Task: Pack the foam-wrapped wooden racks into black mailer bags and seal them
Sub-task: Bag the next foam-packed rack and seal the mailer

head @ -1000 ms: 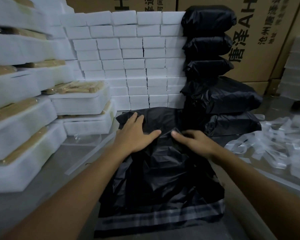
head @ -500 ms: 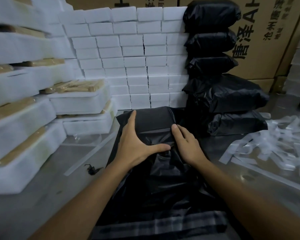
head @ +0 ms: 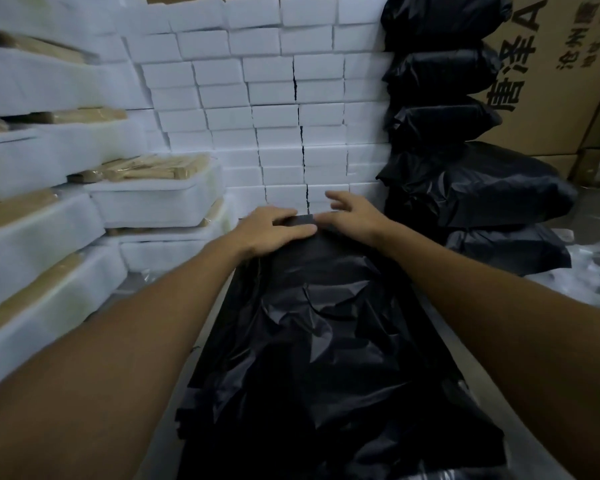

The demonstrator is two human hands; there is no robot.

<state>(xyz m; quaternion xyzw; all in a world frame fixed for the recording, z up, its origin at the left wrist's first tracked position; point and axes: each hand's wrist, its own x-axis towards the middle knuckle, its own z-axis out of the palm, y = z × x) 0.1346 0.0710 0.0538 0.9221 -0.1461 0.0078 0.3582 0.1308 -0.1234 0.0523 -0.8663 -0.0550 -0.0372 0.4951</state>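
Single head-worn view, looking forward and down, close over the table, wide-angle.

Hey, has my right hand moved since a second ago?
Yes. The right hand has gone forward along the black mailer bag to its far end, near the base of the white foam block wall.

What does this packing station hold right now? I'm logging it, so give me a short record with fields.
work item: black mailer bag, crumpled, lying flat in front of the person
left hand: fingers straight, pressing the bag's far end
right hand: fingers spread at the bag's far edge; contact unclear
packed stock: sealed black bags stacked at right
unpacked stock: foam-wrapped wooden racks stacked at left
backdrop: white foam blocks, cardboard cartons
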